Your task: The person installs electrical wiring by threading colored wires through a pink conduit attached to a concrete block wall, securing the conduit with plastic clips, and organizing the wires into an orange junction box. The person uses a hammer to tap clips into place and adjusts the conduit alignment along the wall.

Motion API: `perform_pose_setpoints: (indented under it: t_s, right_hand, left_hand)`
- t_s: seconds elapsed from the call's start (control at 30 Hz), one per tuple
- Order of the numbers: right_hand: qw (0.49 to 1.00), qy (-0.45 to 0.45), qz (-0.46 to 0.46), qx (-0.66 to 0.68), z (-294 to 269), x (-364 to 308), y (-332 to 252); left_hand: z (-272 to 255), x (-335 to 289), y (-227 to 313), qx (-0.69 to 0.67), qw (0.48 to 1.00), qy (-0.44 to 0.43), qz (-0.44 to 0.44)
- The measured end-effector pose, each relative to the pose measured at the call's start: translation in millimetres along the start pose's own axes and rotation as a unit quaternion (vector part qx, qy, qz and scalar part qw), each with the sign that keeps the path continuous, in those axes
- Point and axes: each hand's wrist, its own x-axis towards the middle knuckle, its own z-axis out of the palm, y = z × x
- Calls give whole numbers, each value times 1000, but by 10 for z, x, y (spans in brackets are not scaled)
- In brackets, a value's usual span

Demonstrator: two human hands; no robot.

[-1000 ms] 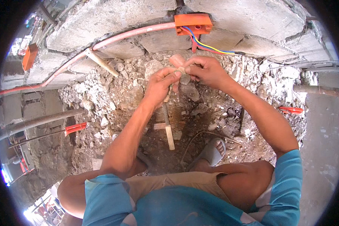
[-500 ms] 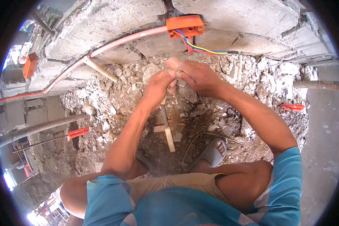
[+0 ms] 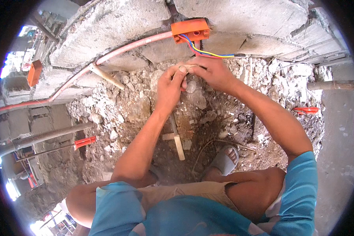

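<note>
My left hand (image 3: 170, 87) and my right hand (image 3: 214, 72) meet in front of the block wall, fingertips pinched together. Between them shows a small pale, thin piece (image 3: 191, 67), mostly covered by fingers; its kind is unclear. A reddish end peeks out below my left fingers. Just above the hands, an orange electrical box (image 3: 190, 30) is fixed to the wall. Blue, yellow and red wires (image 3: 214, 54) come out of it, their ends bundled in dark wrapping. A pinkish conduit (image 3: 137, 42) runs from the box's left side along the wall.
Broken rubble (image 3: 139, 108) covers the ground. A tool with a pale wooden handle (image 3: 179, 147) lies below my hands, near my sandalled foot (image 3: 226, 160). A pale stick (image 3: 108, 76) leans at the conduit. Orange pieces lie right (image 3: 306, 110) and left (image 3: 85, 142); poles jut in from both sides.
The orange-pink piece that stuck up above my left fingers no longer shows there. My left hand has risen slightly, and my right hand has turned, its fingers now over the pale piece.
</note>
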Motion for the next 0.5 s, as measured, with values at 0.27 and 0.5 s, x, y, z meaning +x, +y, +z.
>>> perform_pose_setpoints:
  t_s: [0.27, 0.5]
  right_hand:
    - [914, 68, 244, 317, -74, 3, 73]
    - [909, 130, 234, 320, -142, 185, 30]
  left_hand:
    - [16, 82, 34, -190, 979, 28, -69]
    - [223, 184, 62, -169, 982, 79, 18]
